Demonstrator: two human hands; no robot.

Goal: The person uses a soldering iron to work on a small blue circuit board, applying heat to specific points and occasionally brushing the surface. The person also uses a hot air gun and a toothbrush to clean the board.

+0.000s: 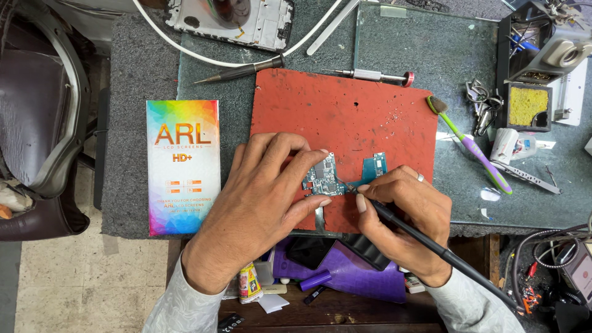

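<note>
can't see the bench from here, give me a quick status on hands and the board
Left hand pinning circuit board on red mat. Right hand holds soldering iron, tip at board edge. Nothing in the way.

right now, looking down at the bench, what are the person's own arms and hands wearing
Both hands are bare, without gloves. The left hand and right hand each come out of a long pale grey sleeve with a faint woven pattern, the left sleeve and right sleeve both reaching the wrist. A silver ring sits on one of the right hand's fingers. No watch or bracelet shows.
</note>
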